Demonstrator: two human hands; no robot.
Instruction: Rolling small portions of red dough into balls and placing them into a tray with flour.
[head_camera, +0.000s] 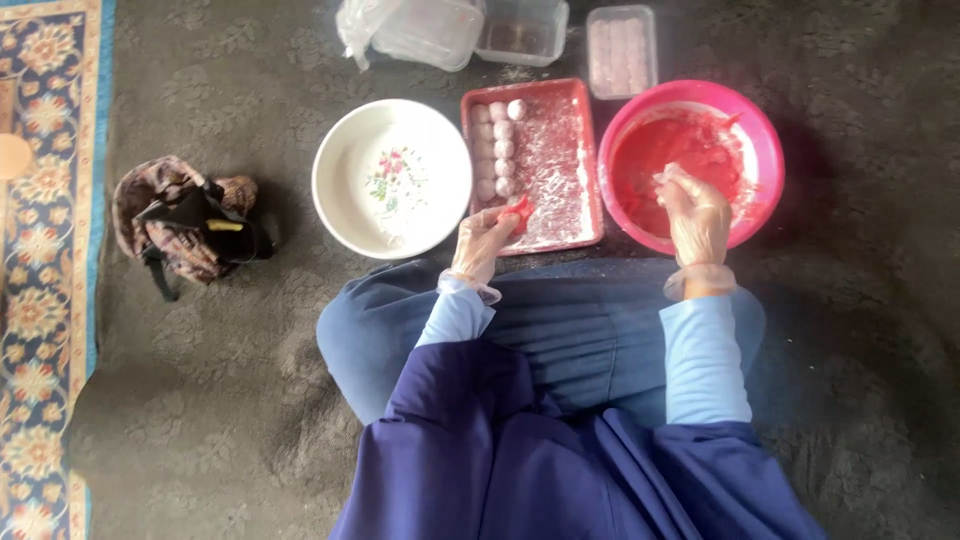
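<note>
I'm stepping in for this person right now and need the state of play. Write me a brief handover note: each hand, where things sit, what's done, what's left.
Left hand: gloved, pinching a small red dough piece over the red tray.
Right hand: gloved, fingers in the red dough inside the pink bowl.
Done: two short columns of floured balls along the tray's left side.
Left: much dough remains in the bowl; most of the tray is unfilled. White floral bowl sits left of the tray.

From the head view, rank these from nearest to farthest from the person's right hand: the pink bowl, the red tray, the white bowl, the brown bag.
1. Pink bowl: the right hand reaches into it, over the red mixture.
2. Red tray: just to the left of the pink bowl, holding floured balls.
3. White bowl: left of the tray.
4. Brown bag: far left on the dark carpet.
</note>
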